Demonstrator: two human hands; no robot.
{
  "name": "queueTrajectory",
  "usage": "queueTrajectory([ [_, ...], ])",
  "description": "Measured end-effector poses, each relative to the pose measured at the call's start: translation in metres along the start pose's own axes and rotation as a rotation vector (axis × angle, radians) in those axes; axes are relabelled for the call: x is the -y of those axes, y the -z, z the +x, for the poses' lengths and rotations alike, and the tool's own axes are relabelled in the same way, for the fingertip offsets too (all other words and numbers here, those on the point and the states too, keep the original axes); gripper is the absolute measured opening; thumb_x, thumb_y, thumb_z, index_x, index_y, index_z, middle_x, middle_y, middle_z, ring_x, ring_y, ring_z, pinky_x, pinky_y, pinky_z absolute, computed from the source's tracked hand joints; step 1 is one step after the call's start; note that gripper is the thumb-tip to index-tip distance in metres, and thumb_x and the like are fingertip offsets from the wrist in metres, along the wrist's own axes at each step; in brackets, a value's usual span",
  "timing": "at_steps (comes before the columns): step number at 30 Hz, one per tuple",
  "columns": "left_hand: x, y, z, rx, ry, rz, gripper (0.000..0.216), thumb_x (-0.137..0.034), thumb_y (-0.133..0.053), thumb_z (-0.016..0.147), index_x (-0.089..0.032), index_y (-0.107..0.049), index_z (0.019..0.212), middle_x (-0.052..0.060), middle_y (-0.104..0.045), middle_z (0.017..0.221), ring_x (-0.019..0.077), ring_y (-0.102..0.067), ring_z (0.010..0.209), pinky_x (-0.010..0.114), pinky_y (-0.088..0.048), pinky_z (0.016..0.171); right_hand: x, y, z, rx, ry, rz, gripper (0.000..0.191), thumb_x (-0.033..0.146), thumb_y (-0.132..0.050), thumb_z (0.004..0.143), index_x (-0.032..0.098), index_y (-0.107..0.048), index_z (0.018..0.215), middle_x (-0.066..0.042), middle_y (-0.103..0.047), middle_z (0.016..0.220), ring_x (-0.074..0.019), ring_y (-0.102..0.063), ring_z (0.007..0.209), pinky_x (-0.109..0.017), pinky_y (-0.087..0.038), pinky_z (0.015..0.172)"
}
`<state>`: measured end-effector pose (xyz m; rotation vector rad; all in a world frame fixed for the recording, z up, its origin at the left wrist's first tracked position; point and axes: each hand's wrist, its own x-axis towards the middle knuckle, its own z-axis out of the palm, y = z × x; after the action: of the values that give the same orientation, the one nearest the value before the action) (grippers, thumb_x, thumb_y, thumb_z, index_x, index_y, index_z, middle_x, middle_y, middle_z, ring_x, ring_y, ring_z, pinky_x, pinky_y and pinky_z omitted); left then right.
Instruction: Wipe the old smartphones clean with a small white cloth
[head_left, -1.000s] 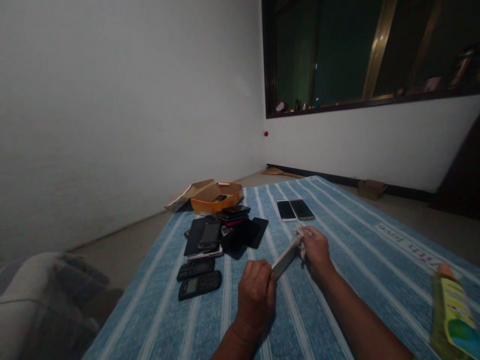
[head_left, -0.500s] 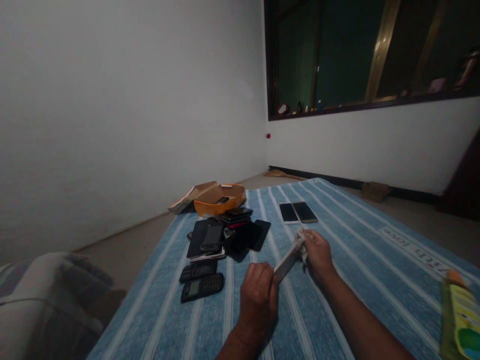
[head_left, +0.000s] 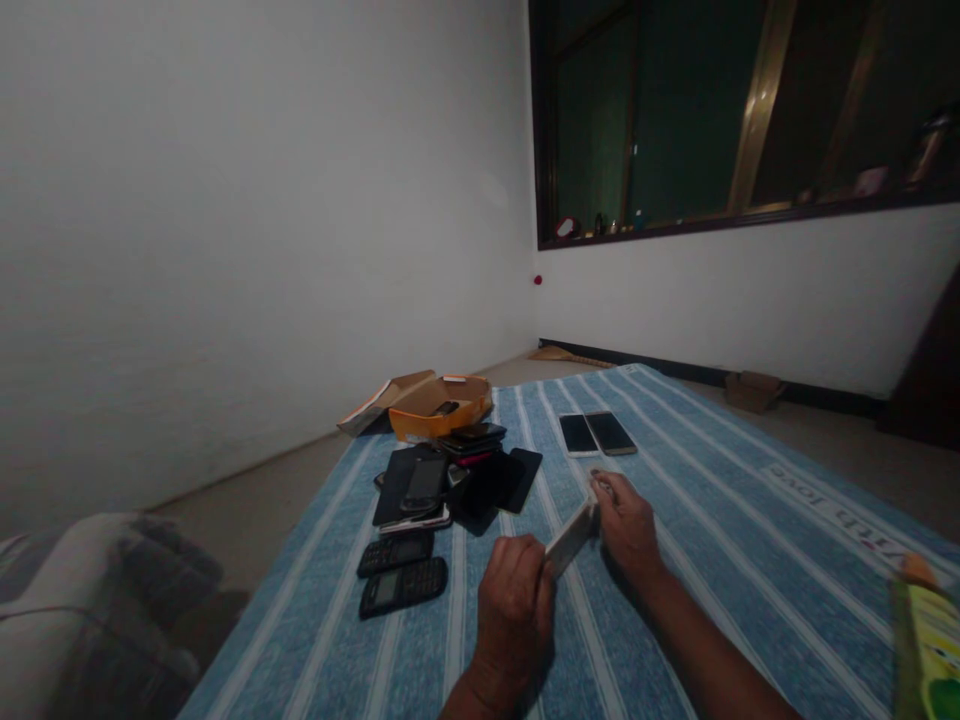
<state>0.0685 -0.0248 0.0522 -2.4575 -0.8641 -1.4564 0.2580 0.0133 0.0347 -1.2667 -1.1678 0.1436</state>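
My left hand (head_left: 516, 600) is closed around the near end of a thin pale phone (head_left: 570, 538), held on edge above the blue striped mat (head_left: 712, 520). My right hand (head_left: 626, 520) is closed against the phone's far end, with a small white cloth pinched in its fingers, mostly hidden. Two smartphones (head_left: 596, 433) lie side by side on the mat just beyond my right hand. To the left sits a pile of dark phones (head_left: 450, 470), with two black keypad phones (head_left: 397, 572) nearest me.
An open orange box (head_left: 442, 402) with cardboard flaps stands past the pile at the mat's far left corner. A green and yellow bottle (head_left: 926, 640) stands at the right edge. Grey fabric (head_left: 82, 610) lies at lower left. A small cardboard box (head_left: 754, 388) rests by the far wall.
Both hands have stayed on the pale phone. The right hand has slid slightly nearer along it, and less of the white cloth shows. The view has tilted up a little.
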Motion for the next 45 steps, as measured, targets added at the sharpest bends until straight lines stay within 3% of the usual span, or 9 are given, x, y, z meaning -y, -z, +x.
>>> queueTrajectory([
  [6, 0.002, 0.000, 0.000, -0.010, 0.025, 0.006, 0.016, -0.006, -0.045, 0.094, -0.018, -0.054, 0.090, 0.005, -0.061, 0.079, 0.0196, -0.056, 0.072, 0.031, -0.048, 0.066, 0.006, -0.003, -0.007, 0.058, 0.428, -0.298, 0.028, 0.021, -0.039, 0.099, 0.020, -0.067, 0.097, -0.010, -0.071, 0.098, -0.0243, -0.065, 0.096, -0.043, -0.050, 0.093],
  [11, 0.006, 0.000, -0.001, -0.006, 0.045, 0.018, 0.017, -0.007, -0.044, 0.095, -0.019, -0.054, 0.089, 0.004, -0.061, 0.078, 0.0199, -0.057, 0.072, 0.031, -0.048, 0.065, 0.024, -0.011, -0.021, 0.133, 0.588, -0.356, 0.026, 0.013, -0.037, 0.100, 0.020, -0.062, 0.100, -0.006, -0.070, 0.093, -0.0223, -0.064, 0.097, -0.049, -0.039, 0.107],
  [17, 0.007, -0.001, -0.002, -0.038, 0.036, 0.019, 0.018, -0.006, -0.043, 0.092, -0.020, -0.053, 0.088, 0.003, -0.062, 0.077, 0.0193, -0.058, 0.070, 0.031, -0.050, 0.064, 0.047, -0.019, -0.040, 0.177, 0.659, -0.283, 0.026, 0.010, -0.036, 0.099, 0.019, -0.061, 0.096, -0.004, -0.066, 0.083, -0.0194, -0.063, 0.082, -0.046, -0.042, 0.104],
  [22, 0.009, 0.000, -0.002, -0.092, 0.046, -0.001, 0.021, -0.005, -0.041, 0.086, -0.021, -0.054, 0.090, 0.003, -0.064, 0.078, 0.0193, -0.061, 0.069, 0.031, -0.053, 0.062, 0.052, -0.026, -0.053, 0.152, 0.680, -0.236, 0.027, 0.012, -0.037, 0.098, 0.020, -0.062, 0.102, -0.005, -0.070, 0.089, -0.0212, -0.065, 0.088, -0.044, -0.045, 0.102],
  [33, 0.017, -0.004, -0.020, -0.025, 0.165, 0.015, 0.017, -0.006, -0.047, 0.080, -0.022, -0.055, 0.077, 0.003, -0.064, 0.070, 0.0200, -0.063, 0.064, 0.030, -0.052, 0.056, 0.058, -0.030, -0.063, 0.143, 0.709, -0.170, 0.032, 0.010, -0.036, 0.094, 0.021, -0.062, 0.109, -0.007, -0.072, 0.095, -0.0218, -0.069, 0.093, -0.046, -0.049, 0.102],
  [40, 0.021, -0.005, -0.017, -0.077, 0.078, 0.014, 0.022, -0.008, -0.046, 0.089, -0.021, -0.058, 0.075, 0.003, -0.066, 0.064, 0.0179, -0.064, 0.058, 0.027, -0.053, 0.052, 0.067, -0.037, -0.076, 0.146, 0.688, -0.061, 0.029, 0.009, -0.042, 0.094, 0.021, -0.062, 0.110, -0.007, -0.075, 0.097, -0.0209, -0.072, 0.093, -0.039, -0.054, 0.098],
  [45, 0.019, -0.005, -0.017, -0.044, 0.048, 0.027, 0.024, -0.007, -0.047, 0.086, -0.022, -0.055, 0.070, 0.003, -0.066, 0.063, 0.0182, -0.064, 0.057, 0.028, -0.053, 0.052, 0.067, -0.038, -0.080, 0.151, 0.663, -0.043, 0.027, 0.011, -0.041, 0.095, 0.021, -0.061, 0.111, -0.007, -0.075, 0.099, -0.0207, -0.072, 0.095, -0.042, -0.052, 0.103],
])
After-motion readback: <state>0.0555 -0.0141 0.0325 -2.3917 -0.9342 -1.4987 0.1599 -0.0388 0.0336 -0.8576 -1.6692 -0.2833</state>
